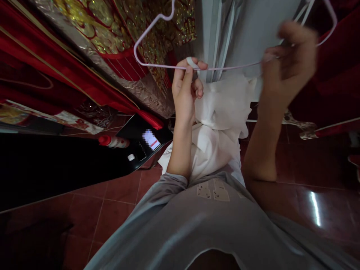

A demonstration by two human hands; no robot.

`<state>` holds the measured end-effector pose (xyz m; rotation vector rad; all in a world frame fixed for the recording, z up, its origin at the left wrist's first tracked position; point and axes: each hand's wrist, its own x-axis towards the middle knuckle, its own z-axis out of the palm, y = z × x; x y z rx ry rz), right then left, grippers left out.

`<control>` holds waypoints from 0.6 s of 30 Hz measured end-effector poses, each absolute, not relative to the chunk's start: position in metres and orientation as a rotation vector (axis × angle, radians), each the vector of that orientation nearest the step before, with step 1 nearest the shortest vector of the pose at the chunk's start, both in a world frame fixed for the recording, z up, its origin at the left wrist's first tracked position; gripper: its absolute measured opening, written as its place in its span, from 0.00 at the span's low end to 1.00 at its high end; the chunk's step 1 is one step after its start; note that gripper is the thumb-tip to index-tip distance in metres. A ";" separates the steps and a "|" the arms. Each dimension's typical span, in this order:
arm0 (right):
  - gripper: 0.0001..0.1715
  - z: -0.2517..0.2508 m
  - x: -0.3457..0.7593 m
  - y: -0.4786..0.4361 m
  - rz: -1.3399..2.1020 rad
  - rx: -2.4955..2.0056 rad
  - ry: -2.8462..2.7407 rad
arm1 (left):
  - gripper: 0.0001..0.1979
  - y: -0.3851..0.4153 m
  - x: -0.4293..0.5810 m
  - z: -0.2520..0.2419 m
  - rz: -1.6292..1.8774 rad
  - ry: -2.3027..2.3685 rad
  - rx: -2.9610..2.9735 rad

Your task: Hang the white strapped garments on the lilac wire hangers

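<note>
A thin pale-purple clothes hanger (160,66) stretches across the upper middle, its bottom bar roughly level. My left hand (184,88) is closed on that bar, pinching it between thumb and fingers, with a white band round one finger. To the right, my right hand (289,67) is raised and blurred by motion. Its thumb and a finger come together where the bar passes behind the hand; what they pinch does not show clearly. White cloth (216,108) lies below, between my forearms.
Red and gold sequined garments (123,67) hang at the left, and dark red cloth (334,71) at the right. A black table (84,165) bears a phone (154,144), a red-capped bottle (114,141) and a small white case (131,157). Red tiles (118,189) cover the floor.
</note>
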<state>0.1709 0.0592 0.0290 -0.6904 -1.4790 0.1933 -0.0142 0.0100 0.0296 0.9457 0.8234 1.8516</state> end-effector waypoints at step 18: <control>0.06 0.080 0.193 0.063 0.619 -1.052 -1.207 | 0.18 0.015 -0.020 0.026 1.901 0.710 1.087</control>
